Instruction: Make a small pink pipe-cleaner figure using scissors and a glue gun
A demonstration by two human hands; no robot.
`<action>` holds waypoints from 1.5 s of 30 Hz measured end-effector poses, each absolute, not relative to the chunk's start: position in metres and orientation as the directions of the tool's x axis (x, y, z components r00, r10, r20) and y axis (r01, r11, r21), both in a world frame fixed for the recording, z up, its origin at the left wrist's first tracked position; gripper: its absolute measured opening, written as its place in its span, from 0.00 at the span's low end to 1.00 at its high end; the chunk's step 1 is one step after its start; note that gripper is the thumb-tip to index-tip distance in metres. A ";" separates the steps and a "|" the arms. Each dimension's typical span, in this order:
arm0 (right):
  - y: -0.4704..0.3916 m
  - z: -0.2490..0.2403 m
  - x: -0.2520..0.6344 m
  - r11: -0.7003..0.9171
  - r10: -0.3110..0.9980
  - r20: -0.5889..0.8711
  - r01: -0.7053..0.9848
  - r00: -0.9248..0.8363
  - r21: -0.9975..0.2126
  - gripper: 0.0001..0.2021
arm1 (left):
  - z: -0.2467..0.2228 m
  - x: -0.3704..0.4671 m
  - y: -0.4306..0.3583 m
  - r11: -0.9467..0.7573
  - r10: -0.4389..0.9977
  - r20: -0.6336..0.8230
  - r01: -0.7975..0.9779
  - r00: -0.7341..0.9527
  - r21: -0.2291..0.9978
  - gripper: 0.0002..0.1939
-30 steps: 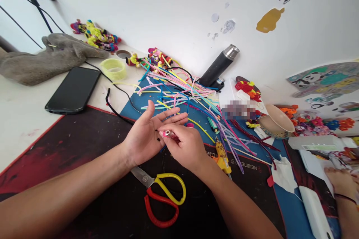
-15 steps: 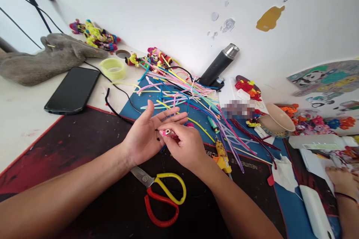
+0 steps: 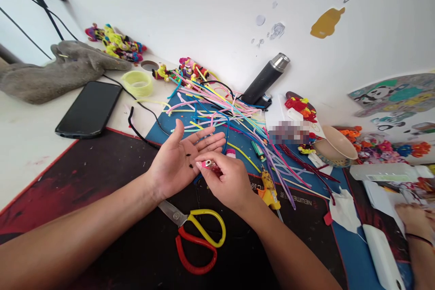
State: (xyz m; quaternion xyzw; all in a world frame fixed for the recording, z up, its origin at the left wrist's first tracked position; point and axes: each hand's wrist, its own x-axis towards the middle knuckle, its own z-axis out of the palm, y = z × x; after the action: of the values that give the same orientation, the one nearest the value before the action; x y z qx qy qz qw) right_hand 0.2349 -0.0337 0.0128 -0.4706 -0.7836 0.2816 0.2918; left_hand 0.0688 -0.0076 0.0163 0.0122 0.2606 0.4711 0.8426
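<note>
My left hand [image 3: 181,161] is palm up with its fingers spread, and small black bits [image 3: 189,155] lie loose on the palm. Beside it, my right hand [image 3: 227,179] pinches a small pink and red object [image 3: 208,163], mostly covered by the fingers; its tip has a small round metallic end. Scissors [image 3: 183,219] with one yellow and one red handle lie on the dark mat below my hands. Behind the fingers is a pile of coloured pipe cleaners [image 3: 217,104]. A yellow glue gun [image 3: 270,190] rests right of my right hand.
A phone [image 3: 89,108], a yellow-green ring [image 3: 137,84] and a grey plush [image 3: 61,70] are at the left. A black flask [image 3: 265,79] leans near the wall. At the right are a bowl [image 3: 335,145], a white device [image 3: 383,256] and another person's hand [image 3: 416,222].
My right hand has moved slightly right, away from the left palm, with the pink and red object. More of the black bits on the palm now shows.
</note>
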 end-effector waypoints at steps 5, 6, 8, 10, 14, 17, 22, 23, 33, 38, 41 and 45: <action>-0.036 0.009 0.238 0.419 0.895 0.205 0.591 -0.397 -0.689 0.09 | 0.018 0.071 -0.008 0.547 0.804 -0.438 -0.791 0.403 0.276 0.47; -0.036 0.008 0.238 0.423 0.892 0.206 0.587 -0.402 -0.690 0.10 | 0.018 0.071 -0.008 0.547 0.803 -0.441 -0.789 0.400 0.280 0.47; -0.036 0.008 0.238 0.429 0.887 0.205 0.576 -0.413 -0.696 0.10 | 0.018 0.072 -0.008 0.548 0.801 -0.448 -0.786 0.396 0.285 0.46; -0.035 0.007 0.238 0.435 0.881 0.200 0.566 -0.429 -0.700 0.11 | 0.018 0.072 -0.008 0.549 0.799 -0.452 -0.787 0.396 0.281 0.46; -0.034 0.006 0.236 0.446 0.868 0.167 0.585 -0.468 -0.677 0.13 | 0.019 0.073 -0.009 0.558 0.789 -0.469 -0.782 0.396 0.279 0.46; -0.034 0.006 0.235 0.462 0.857 0.150 0.606 -0.493 -0.647 0.14 | 0.019 0.074 -0.009 0.565 0.781 -0.488 -0.775 0.390 0.284 0.45; -0.034 0.009 0.235 0.471 0.849 0.156 0.588 -0.505 -0.658 0.11 | 0.020 0.074 -0.008 0.563 0.780 -0.490 -0.777 0.389 0.281 0.45; -0.034 0.010 0.235 0.463 0.852 0.153 0.586 -0.500 -0.665 0.11 | 0.020 0.074 -0.007 0.562 0.780 -0.490 -0.779 0.389 0.277 0.45; -0.036 0.007 0.232 0.358 0.919 0.165 0.584 -0.357 -0.729 0.05 | 0.013 0.071 -0.008 0.569 0.789 -0.444 -0.777 0.425 0.268 0.44; -0.037 0.002 0.227 0.293 0.945 0.126 0.607 -0.302 -0.739 0.05 | 0.014 0.071 -0.008 0.562 0.792 -0.453 -0.780 0.410 0.275 0.44; -0.037 0.001 0.227 0.282 0.949 0.115 0.626 -0.294 -0.727 0.05 | 0.016 0.071 -0.008 0.555 0.790 -0.469 -0.784 0.394 0.277 0.44; -0.037 0.003 0.231 0.271 0.949 0.095 0.626 -0.301 -0.731 0.05 | 0.017 0.071 -0.007 0.558 0.786 -0.484 -0.778 0.385 0.288 0.43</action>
State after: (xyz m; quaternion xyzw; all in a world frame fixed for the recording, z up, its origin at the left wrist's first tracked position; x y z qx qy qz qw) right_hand 0.2305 -0.0370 0.0027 -0.5253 -0.7495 0.2975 0.2716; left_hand 0.0713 -0.0074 0.0174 0.0069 0.2946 0.4699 0.8321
